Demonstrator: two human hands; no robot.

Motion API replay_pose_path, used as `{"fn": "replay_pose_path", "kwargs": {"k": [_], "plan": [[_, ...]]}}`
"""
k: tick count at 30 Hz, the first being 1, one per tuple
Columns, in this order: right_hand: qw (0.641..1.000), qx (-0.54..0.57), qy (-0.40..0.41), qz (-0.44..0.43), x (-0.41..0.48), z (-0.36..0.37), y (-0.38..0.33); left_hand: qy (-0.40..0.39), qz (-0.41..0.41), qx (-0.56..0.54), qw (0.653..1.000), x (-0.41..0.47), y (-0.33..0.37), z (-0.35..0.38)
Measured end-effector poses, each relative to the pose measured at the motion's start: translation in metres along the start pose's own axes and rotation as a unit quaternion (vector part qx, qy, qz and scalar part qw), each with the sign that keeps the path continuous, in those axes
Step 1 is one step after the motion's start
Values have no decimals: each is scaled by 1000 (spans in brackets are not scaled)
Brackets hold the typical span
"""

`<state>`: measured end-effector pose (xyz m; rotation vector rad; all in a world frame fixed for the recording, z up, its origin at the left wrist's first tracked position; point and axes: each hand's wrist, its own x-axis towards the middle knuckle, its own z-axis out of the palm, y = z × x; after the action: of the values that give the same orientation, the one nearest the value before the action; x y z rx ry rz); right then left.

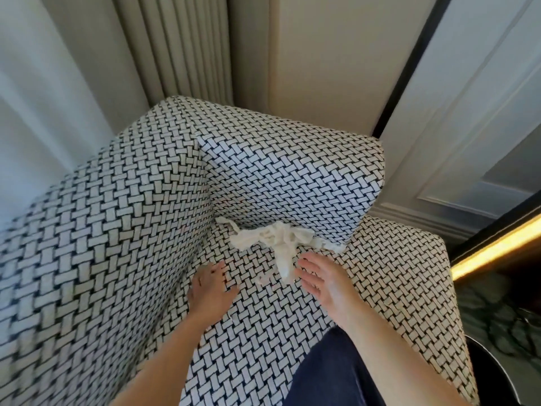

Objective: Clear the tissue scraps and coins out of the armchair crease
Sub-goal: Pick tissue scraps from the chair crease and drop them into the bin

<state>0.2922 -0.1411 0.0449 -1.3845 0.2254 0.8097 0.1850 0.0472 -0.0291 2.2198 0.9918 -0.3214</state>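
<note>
An armchair point(117, 230) covered in black-and-white woven-pattern fabric fills the view. White tissue scraps point(278, 241) lie twisted along the crease between the seat cushion and the armrest on the right, with one strip trailing down onto the seat. My left hand point(210, 291) rests flat on the seat near the back corner, fingers straight. My right hand point(325, 282) hovers open just right of the trailing strip, fingertips close to it and holding nothing. No coins are visible.
Pale curtains point(175, 48) hang behind the chair. A white panelled wall point(468, 112) stands to the right, with a lit yellow strip point(497, 247) below it. A dark round object point(503, 373) sits at the lower right beside the chair.
</note>
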Motion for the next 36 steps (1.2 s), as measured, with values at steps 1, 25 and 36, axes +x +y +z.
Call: {"fn": "replay_pose_path", "kwargs": {"k": [1, 25, 36], "plan": [[1000, -20, -8, 1, 5, 7, -1, -27, 24, 62, 997, 4, -11, 7], [617, -753, -95, -208, 126, 119, 27, -116, 58, 204, 970, 15, -29, 24], [668, -642, -58, -371, 105, 72, 37, -108, 53, 195, 973, 13, -26, 22]]}}
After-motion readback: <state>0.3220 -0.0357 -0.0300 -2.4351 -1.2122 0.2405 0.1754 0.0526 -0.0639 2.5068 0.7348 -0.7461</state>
